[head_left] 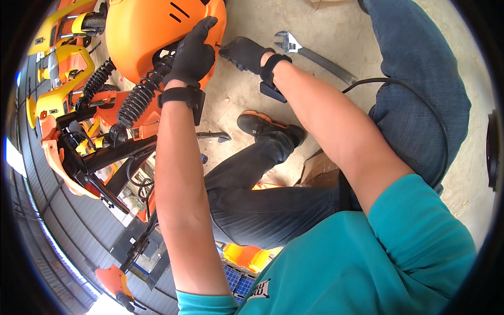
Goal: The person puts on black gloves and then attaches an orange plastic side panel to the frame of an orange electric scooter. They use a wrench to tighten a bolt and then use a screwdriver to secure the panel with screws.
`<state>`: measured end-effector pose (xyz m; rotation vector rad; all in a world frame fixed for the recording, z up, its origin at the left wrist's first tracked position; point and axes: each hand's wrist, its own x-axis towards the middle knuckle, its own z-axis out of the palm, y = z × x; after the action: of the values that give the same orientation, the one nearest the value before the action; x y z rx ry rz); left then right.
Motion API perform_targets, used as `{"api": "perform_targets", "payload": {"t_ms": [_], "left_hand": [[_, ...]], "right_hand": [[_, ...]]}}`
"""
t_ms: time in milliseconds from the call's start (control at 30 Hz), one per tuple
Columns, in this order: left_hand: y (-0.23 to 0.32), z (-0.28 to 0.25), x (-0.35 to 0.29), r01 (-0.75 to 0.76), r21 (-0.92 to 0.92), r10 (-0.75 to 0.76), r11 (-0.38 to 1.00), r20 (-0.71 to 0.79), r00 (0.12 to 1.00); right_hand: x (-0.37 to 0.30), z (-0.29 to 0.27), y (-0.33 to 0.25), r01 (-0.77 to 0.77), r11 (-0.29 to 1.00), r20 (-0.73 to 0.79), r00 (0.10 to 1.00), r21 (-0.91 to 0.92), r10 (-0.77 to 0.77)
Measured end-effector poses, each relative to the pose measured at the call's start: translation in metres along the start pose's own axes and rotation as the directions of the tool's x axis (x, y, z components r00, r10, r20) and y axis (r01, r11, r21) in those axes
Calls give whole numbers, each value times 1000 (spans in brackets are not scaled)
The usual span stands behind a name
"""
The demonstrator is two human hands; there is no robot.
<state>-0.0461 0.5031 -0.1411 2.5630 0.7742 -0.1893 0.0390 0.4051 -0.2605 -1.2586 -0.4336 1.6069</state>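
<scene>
The orange plastic fender (pixel 152 31), curved and with dark slots, is at the upper left. My left hand (pixel 193 55), in a black glove, lies against its right edge with the index finger stretched along it and the other fingers curled round the rim. My right hand (pixel 244 53), also gloved, is just right of that edge, fingertips pinched together and pointing at it. A small dark tip shows at those fingertips, too small to name. Beside my left wrist a black coil-spring shock absorber (pixel 137 102) runs down from the fender to a dark frame (pixel 118 152).
An adjustable wrench (pixel 320 63) lies on the concrete floor right of my right hand. A black cable (pixel 415 92) loops over my jeans. My shoe (pixel 268 126) rests below the hands. More yellow and orange vehicle parts (pixel 65 68) stand at the far left, with a cardboard piece (pixel 319 170) near my leg.
</scene>
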Motion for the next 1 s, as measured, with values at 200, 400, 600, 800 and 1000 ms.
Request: {"api": "perform_targets", "payload": {"t_ms": [200,400,600,800,1000], "left_hand": [[-7,2,-2,-35,57,36,998,-5,999],[-2,4,0,-85,14,85,996,-51,995],[-6,3,-3,-118,13,118,993,-68,991],[-2,2,0,-40,-15,40,999,-28,999],[-2,2,-3,7,20,-7,1000,-2,1000]], "right_hand": [[-4,12,11,248,770,-166,895,-588,-415],[6,12,22,384,609,-167,737,-693,-655],[1,-10,-10,-359,888,285,917,287,279],[7,6,5,163,911,-155,959,-379,-237],[-6,8,9,355,654,-135,806,-668,-576]]}}
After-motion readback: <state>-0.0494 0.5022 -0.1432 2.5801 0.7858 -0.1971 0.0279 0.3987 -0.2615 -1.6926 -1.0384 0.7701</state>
